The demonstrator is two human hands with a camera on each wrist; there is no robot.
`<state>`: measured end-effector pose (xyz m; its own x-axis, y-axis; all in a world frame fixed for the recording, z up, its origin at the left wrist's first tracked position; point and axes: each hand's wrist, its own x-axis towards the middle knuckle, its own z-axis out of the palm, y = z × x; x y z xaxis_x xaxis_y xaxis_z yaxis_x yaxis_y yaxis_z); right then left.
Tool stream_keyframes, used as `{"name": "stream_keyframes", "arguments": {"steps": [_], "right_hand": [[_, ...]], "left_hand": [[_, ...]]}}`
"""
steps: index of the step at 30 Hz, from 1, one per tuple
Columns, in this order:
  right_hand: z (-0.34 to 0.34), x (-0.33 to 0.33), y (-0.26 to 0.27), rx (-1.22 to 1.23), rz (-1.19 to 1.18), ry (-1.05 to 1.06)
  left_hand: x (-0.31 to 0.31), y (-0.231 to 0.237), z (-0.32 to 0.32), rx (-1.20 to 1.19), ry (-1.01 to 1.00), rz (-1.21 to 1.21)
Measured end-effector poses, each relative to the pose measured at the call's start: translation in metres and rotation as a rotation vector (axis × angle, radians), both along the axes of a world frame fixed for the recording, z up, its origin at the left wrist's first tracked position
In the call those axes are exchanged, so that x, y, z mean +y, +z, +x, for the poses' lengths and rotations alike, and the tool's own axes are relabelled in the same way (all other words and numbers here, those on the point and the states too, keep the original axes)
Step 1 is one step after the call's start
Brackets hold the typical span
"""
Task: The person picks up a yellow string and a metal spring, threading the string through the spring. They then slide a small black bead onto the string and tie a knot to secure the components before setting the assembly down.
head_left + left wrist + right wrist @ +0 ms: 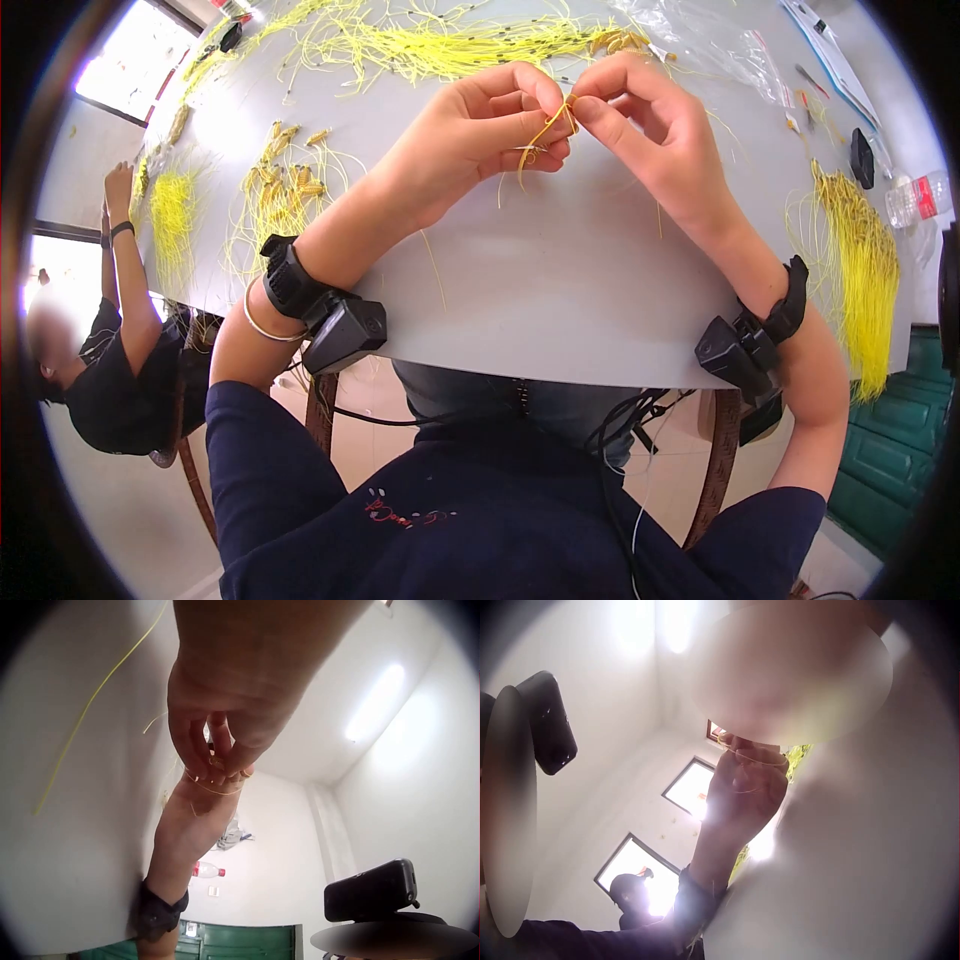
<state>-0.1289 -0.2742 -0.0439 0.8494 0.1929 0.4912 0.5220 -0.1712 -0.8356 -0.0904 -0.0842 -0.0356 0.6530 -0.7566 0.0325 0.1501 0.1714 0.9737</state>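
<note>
Over the table's far half, my left hand (500, 125) pinches a thin yellow cord (533, 150) between thumb and forefinger. The cord is looped, and its loose tail hangs down past the palm. Close beside it on the right, my right hand (655, 120) pinches the same cord at its upper end, fingertips almost meeting the left ones. In the left wrist view a fine strand (217, 792) arcs below the fingers. From the right wrist view the left hand (746, 784) shows curled fingers with thin strands across them; the right hand is blurred there.
A large bundle of yellow cords (440, 50) lies at the back of the table. Knotted yellow pieces (285, 185) lie on the left, another bundle (860, 270) on the right. A plastic bottle (915, 198) and clipboard (830, 60) are at right. Another person (120, 350) sits at left.
</note>
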Motion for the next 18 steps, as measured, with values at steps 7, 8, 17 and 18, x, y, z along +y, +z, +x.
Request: {"name": "stream_keyframes", "arguments": {"steps": [7, 8, 17, 18], "right_hand": [[0.006, -0.013, 0.001, 0.541, 0.682, 0.490], [0.005, -0.014, 0.002, 0.539, 0.682, 0.488], [0.023, -0.039, 0.001, 0.508, 0.834, 0.367], [0.026, -0.042, -0.001, 0.489, 0.838, 0.390]], "left_hand": [[-0.001, 0.000, 0.000, 0.004, -0.034, -0.053], [-0.001, 0.000, 0.000, -0.025, -0.002, -0.018], [-0.001, 0.003, -0.001, 0.025, -0.005, 0.025], [0.000, 0.002, -0.002, 0.027, -0.002, 0.025]]}}
